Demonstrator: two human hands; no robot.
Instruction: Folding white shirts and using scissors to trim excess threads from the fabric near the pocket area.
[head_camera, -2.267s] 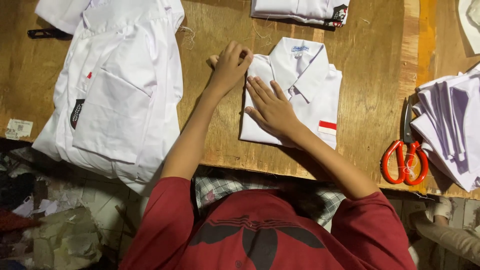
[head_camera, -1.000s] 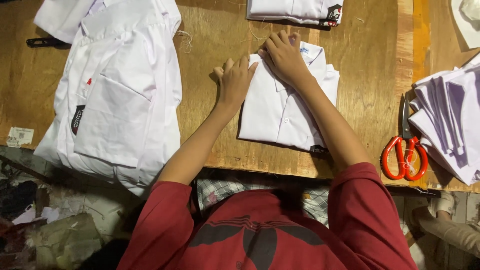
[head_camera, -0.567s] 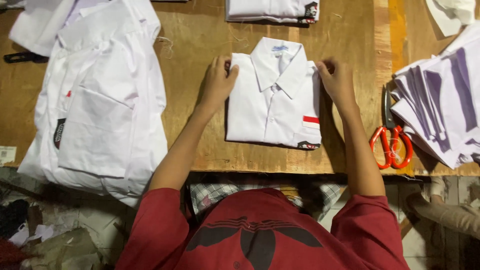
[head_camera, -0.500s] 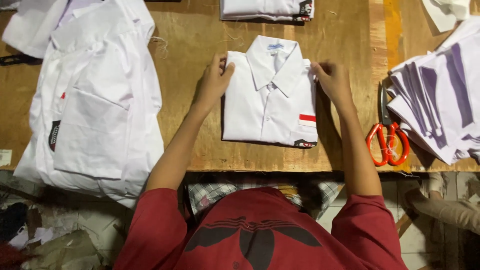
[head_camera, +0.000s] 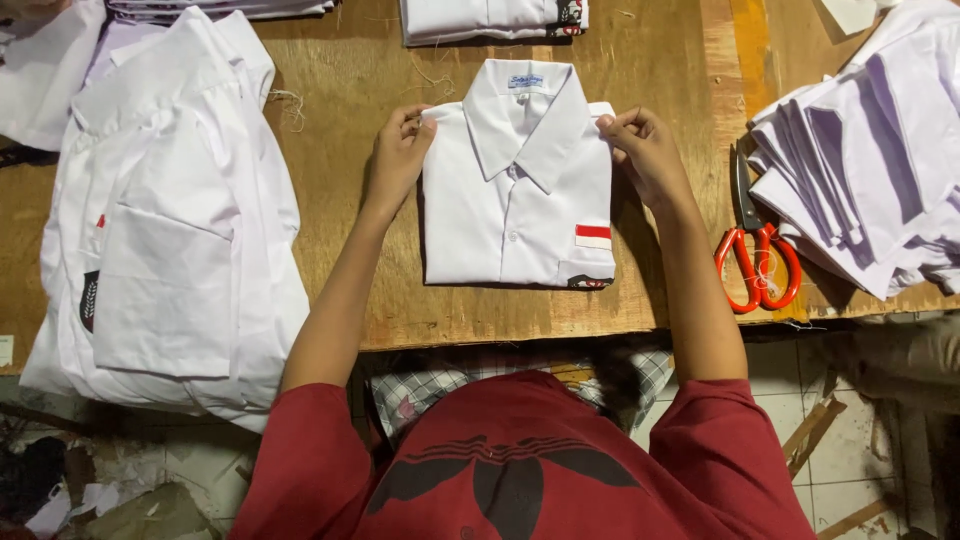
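A folded white shirt (head_camera: 515, 195) lies collar-up on the wooden table (head_camera: 345, 110), with a small red and white patch on its chest pocket. My left hand (head_camera: 398, 155) pinches the shirt's left shoulder edge. My right hand (head_camera: 645, 150) pinches the right shoulder edge. Both arms reach forward from my red top, one on each side of the shirt.
A pile of unfolded white shirts (head_camera: 165, 210) covers the table's left part. Folded shirts (head_camera: 490, 18) lie at the far edge. Red-handled scissors (head_camera: 757, 250) rest right of my right arm, beside a stack of white sheets (head_camera: 870, 170). Tiled floor shows below the table's near edge.
My right hand left the collar and went to the shirt's right shoulder. The shirt has been turned front side up, and both hands now grip its shoulders.
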